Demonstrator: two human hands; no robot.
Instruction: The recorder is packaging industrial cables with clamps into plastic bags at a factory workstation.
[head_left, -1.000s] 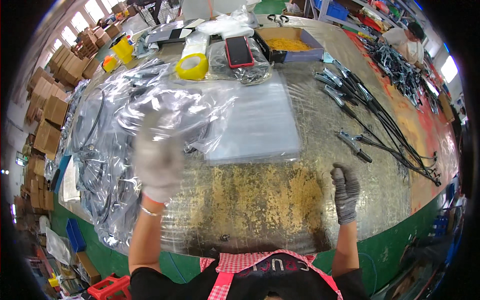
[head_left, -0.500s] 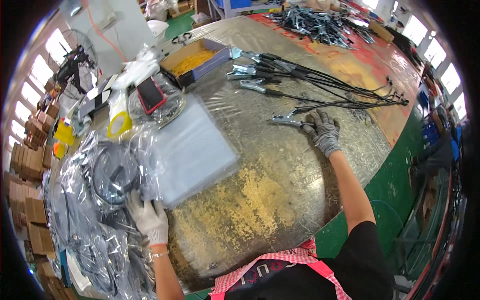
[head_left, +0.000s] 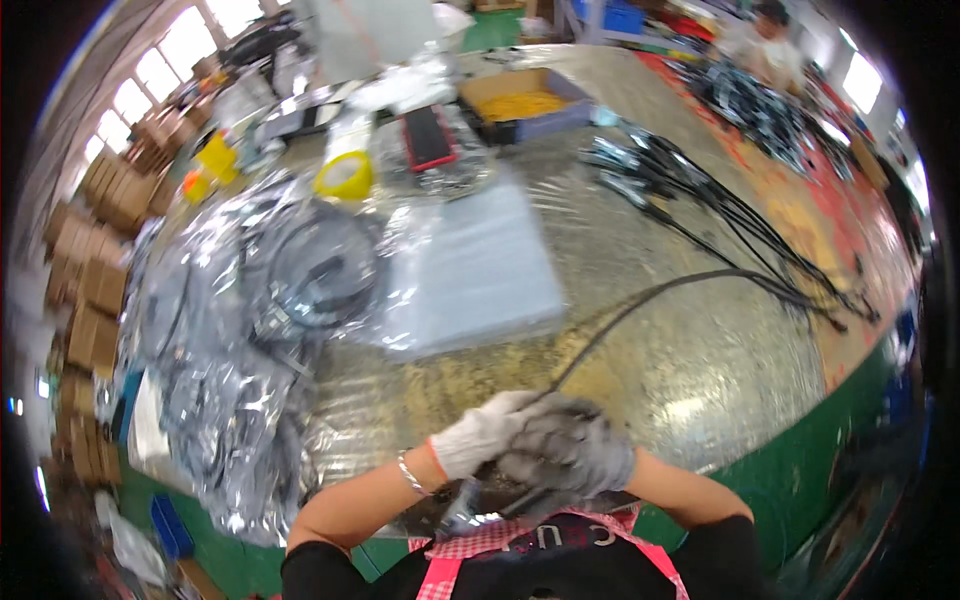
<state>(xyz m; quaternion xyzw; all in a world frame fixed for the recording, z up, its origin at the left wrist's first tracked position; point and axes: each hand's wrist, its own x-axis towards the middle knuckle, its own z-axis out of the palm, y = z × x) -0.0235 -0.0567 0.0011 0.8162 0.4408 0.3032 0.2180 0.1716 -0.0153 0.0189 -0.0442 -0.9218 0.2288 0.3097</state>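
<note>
My left hand (head_left: 488, 436), in a white glove, and my right hand (head_left: 572, 450), in a grey glove, are pressed together at the table's near edge. Both are closed around a black cable (head_left: 650, 292), whose far part arcs up and right to the other cables. Below my hands, close to my apron, a blurred silver metal end (head_left: 468, 510) shows. Farther off lies a bunch of black cables (head_left: 715, 195) with silver metal lever-like ends (head_left: 622, 165) pointing left. My fingers overlap, so their exact grip is hidden.
Bagged coiled cables (head_left: 325, 265) pile up at left, beside a stack of clear plastic bags (head_left: 475, 265). Behind are yellow tape (head_left: 343, 175), a red-edged phone (head_left: 428, 138) and a box of yellow pieces (head_left: 530, 103). Another person (head_left: 768, 50) is beyond a metal-parts heap (head_left: 750, 110).
My right hand has drawn one cable with its metal end from the right toward me. My left hand has left the bagged cables and joined it. The view has shifted left.
</note>
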